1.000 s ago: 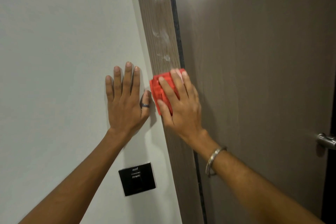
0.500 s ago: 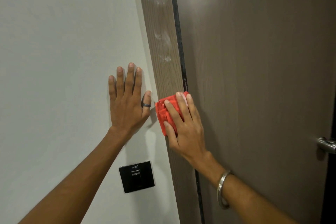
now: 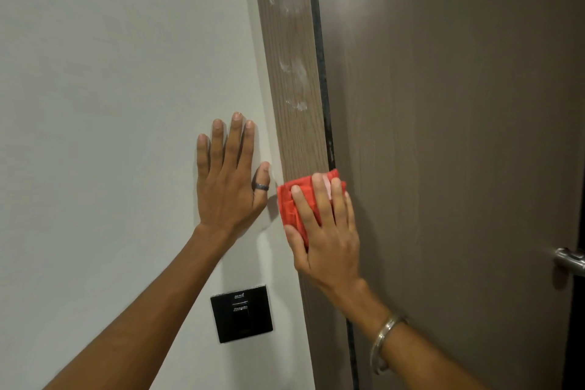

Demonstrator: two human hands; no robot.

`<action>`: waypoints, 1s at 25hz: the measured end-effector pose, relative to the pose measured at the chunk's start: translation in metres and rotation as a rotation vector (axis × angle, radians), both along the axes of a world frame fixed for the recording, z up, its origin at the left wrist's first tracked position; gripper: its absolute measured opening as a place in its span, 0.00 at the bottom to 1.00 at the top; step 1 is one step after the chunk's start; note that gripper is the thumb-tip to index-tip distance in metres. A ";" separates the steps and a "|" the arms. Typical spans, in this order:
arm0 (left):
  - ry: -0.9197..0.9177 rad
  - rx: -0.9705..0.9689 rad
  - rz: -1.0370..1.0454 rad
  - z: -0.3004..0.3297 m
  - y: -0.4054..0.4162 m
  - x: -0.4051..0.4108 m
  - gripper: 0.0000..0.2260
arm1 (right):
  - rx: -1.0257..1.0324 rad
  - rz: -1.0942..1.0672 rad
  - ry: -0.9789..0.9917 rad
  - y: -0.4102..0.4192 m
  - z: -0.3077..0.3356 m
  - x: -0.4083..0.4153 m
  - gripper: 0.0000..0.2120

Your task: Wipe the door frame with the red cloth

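Nearest the camera, two bare forearms reach up toward a wall and a door; the right wrist carries a metal bangle; low on the wall, close to the frame's left edge, sits a black square switch plate.

The right hand lies flat against the wooden door frame, its fingers extended and spread, pressing the folded red cloth to the frame's face; the cloth spans the frame from its left edge to its right edge, its top corner reaching the dark gap between frame and door; the thumb holds the cloth's lower edge.

The left hand rests palm-flat on the wall just beside the frame's left edge, fingers straight and open, holding nothing, a dark ring on the thumb; thumb and cloth are near but apart.

Higher on the frame, above the cloth, pale whitish smears mark the wood grain; to the right stands the brown door, with a metal handle at its right edge.
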State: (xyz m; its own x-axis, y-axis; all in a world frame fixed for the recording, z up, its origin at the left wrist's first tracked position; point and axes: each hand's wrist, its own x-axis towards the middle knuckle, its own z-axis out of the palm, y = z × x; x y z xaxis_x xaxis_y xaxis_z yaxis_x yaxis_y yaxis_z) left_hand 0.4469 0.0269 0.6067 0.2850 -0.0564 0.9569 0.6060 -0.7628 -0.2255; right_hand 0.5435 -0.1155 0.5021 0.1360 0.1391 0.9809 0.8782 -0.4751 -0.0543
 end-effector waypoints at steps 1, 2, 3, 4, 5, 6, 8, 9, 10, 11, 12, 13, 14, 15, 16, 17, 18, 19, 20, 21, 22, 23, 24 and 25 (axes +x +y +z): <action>-0.002 0.001 -0.006 0.002 -0.002 0.001 0.33 | -0.003 -0.010 -0.001 -0.002 0.001 0.002 0.33; 0.002 -0.001 -0.014 0.007 -0.003 0.001 0.33 | 0.005 -0.011 0.001 -0.001 0.011 0.003 0.33; 0.008 0.003 -0.021 0.016 -0.001 0.001 0.33 | 0.005 -0.008 -0.001 0.000 0.029 0.003 0.32; 0.011 0.005 -0.024 0.026 0.002 0.000 0.33 | 0.002 0.000 -0.018 0.002 0.054 0.003 0.32; 0.007 0.011 -0.025 0.040 0.005 -0.001 0.33 | 0.012 0.014 -0.042 0.005 0.083 0.004 0.32; -0.003 0.019 -0.022 0.055 0.006 0.001 0.33 | 0.027 0.028 -0.062 0.007 0.114 0.008 0.32; -0.015 0.036 -0.012 0.087 0.007 0.002 0.33 | 0.042 0.026 -0.092 0.011 0.177 0.016 0.32; -0.018 0.038 -0.009 0.099 0.006 0.004 0.33 | 0.047 0.010 -0.095 0.010 0.199 0.018 0.32; -0.022 0.038 -0.004 0.108 0.005 0.005 0.33 | 0.061 0.001 -0.080 0.011 0.210 0.018 0.32; -0.025 0.033 0.001 0.113 0.004 0.005 0.33 | 0.086 0.002 -0.051 0.011 0.210 0.016 0.32; -0.032 0.027 -0.002 0.113 0.003 0.006 0.33 | 0.112 -0.002 -0.029 0.012 0.200 0.013 0.31; -0.039 0.021 -0.011 0.112 0.003 0.005 0.33 | 0.118 -0.009 -0.012 0.012 0.183 0.009 0.31; -0.043 0.014 -0.024 0.109 0.003 0.003 0.33 | 0.114 -0.015 0.002 0.013 0.164 0.005 0.31; -0.044 0.015 -0.035 0.107 0.004 0.002 0.34 | 0.098 -0.021 0.006 0.013 0.149 0.002 0.31; -0.036 0.024 -0.037 0.107 0.004 0.000 0.34 | 0.084 -0.025 -0.003 0.012 0.143 0.002 0.31; -0.019 0.039 -0.036 0.112 0.004 -0.001 0.34 | 0.070 -0.021 -0.018 0.010 0.148 0.005 0.31; -0.004 0.059 -0.034 0.122 0.005 -0.003 0.34 | 0.054 -0.017 -0.049 0.008 0.166 0.008 0.30; 0.010 0.071 -0.033 0.133 0.006 -0.003 0.34 | 0.031 -0.016 -0.074 0.007 0.189 0.010 0.31; 0.013 0.081 -0.033 0.147 0.008 -0.003 0.34 | 0.017 -0.019 -0.102 0.007 0.220 0.013 0.31; 0.014 0.081 -0.035 0.160 0.009 -0.003 0.34 | 0.008 -0.011 -0.108 0.006 0.253 0.014 0.31; 0.012 0.074 -0.039 0.171 0.011 -0.003 0.34 | 0.003 -0.001 -0.096 0.005 0.285 0.014 0.31; 0.001 0.068 -0.040 0.181 0.011 -0.002 0.34 | 0.008 0.011 -0.079 0.004 0.313 0.013 0.31; -0.013 0.061 -0.037 0.189 0.012 -0.002 0.34 | 0.027 0.028 -0.059 0.006 0.332 0.012 0.30; -0.025 0.055 -0.035 0.198 0.013 -0.002 0.35 | 0.065 0.041 -0.038 0.009 0.340 0.008 0.30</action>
State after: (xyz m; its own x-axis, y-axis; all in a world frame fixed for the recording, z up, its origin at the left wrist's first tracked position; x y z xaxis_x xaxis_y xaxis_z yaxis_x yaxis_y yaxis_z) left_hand 0.4449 0.0398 0.8043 0.2578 -0.1184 0.9589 0.5854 -0.7705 -0.2525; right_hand 0.5519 -0.1065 0.8420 0.0939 0.0797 0.9924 0.8988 -0.4356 -0.0501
